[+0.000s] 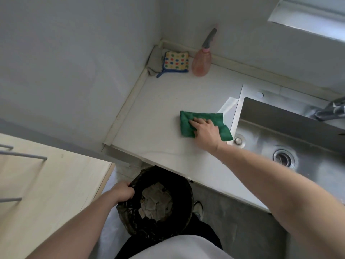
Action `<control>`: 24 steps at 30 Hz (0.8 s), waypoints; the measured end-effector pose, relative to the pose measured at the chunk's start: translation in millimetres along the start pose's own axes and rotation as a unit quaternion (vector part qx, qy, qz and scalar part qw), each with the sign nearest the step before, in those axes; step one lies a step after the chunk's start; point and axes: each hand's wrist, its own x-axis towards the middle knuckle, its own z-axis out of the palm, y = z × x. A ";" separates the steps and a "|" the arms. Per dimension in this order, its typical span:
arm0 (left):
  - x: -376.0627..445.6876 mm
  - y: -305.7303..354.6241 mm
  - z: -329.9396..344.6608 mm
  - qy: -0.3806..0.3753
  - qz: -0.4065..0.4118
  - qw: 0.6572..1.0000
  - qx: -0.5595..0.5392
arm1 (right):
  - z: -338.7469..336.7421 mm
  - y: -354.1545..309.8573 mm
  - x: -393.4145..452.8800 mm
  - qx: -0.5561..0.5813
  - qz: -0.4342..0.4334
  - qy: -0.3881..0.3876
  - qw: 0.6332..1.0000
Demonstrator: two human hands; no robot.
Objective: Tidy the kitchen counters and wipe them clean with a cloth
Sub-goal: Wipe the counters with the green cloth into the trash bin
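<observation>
My right hand (204,130) lies flat on the green cloth (203,126), fingers stretched out and pressing it down onto the pale counter (158,116), a little right of the frame's centre. The cloth is folded into a rough rectangle, and its right edge reaches almost to the rim of the steel sink (291,139), which fills the right side of the frame; the faucet (330,111) pokes in from the right edge above the basin, and the round drain (283,158) sits lower down. My left hand (122,192) is in the lower left centre, fingers curled over the rim of the black trash bin (179,184), gripping it together with the edge of its dark bag. The bin stands on the floor just below the front edge of the counter, and crumpled greyish paper (155,201) lies inside it. Up in the corner where the counter meets the walls, in the upper middle of the frame, a square sponge cloth with coloured dots and a blue border (176,61) rests partly on a crumpled grey rag (155,62). Just to its right stands a pinkish spray bottle (201,62), its grey nozzle against the back wall. A light wooden surface (46,193) fills the lower left, with grey metal bars crossing above it.
</observation>
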 end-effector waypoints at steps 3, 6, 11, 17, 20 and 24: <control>-4.0 -0.6 2.3 0.006 0.009 1.000 0.001 | 16.7 -26.2 -38.7 0.004 -0.002 -0.008 1.000; -6.8 -1.0 4.2 0.009 0.013 1.000 -0.003 | 31.8 -56.1 -80.6 0.016 -0.013 -0.016 1.000; -10.4 0.4 3.4 -0.001 0.021 1.000 0.007 | 49.3 -94.0 -145.8 0.057 -0.029 -0.031 0.997; -16.2 -3.0 0.0 -0.019 0.024 1.000 0.005 | 49.5 -108.3 -189.8 0.180 -0.036 -0.018 0.983; -16.0 -5.3 -4.4 -0.024 0.025 0.999 0.004 | 23.7 -99.3 -183.0 0.208 -0.019 0.030 0.977; -19.4 -5.7 -7.7 -0.024 0.029 0.999 -0.006 | -22.1 -82.8 -142.8 0.247 0.028 0.093 0.964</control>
